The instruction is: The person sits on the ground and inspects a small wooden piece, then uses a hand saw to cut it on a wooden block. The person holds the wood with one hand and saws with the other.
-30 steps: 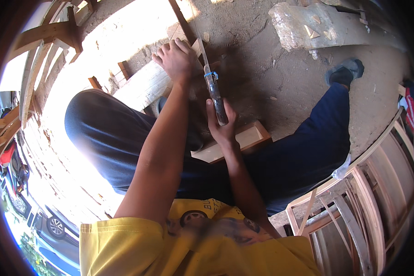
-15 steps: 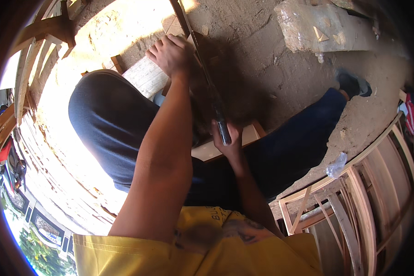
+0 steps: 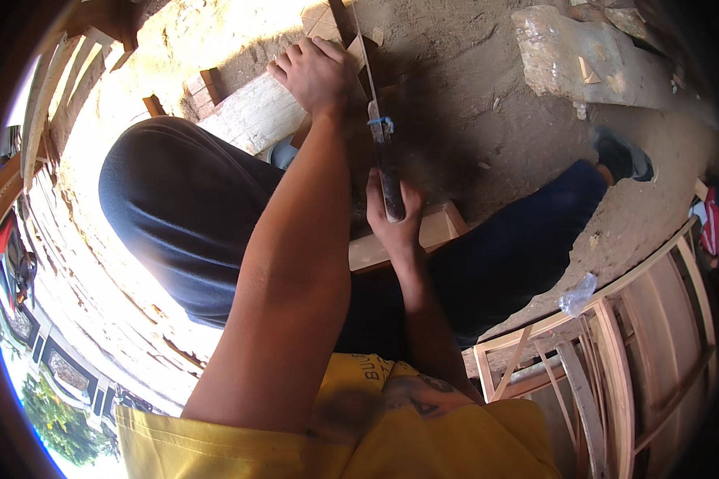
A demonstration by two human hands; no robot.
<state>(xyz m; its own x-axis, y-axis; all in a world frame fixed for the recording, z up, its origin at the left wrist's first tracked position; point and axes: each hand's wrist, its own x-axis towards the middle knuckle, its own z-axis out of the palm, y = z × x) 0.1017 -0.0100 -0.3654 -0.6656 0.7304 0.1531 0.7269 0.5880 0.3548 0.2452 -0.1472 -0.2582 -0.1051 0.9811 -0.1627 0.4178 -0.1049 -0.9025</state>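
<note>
My right hand (image 3: pixel 397 217) is wrapped around the dark handle (image 3: pixel 391 188) of a handsaw, with the thumb along its side. The thin saw blade (image 3: pixel 368 68) is seen almost edge-on, running away from me past my left hand. A blue tie (image 3: pixel 382 124) is knotted where handle and blade meet. Just left of the blade, my left hand (image 3: pixel 315 76) presses down with bent fingers over a piece of wood, mostly hidden beneath it. A pale plank (image 3: pixel 253 113) lies under and beside that hand. Whether the teeth touch wood cannot be made out.
Cut wood blocks (image 3: pixel 202 89) lie on the sandy ground left of the plank. A wooden box-like piece (image 3: pixel 433 230) sits beside my right hand. A worn log (image 3: pixel 587 60) lies far right. Wooden frames (image 3: pixel 615 359) stand at lower right, near a crumpled clear plastic (image 3: pixel 577 294).
The saw and my right hand have shifted slightly forward, and the blade points more straight ahead. The blue tie now shows. My left hand stays on the wood; the whole view has shifted a little.
</note>
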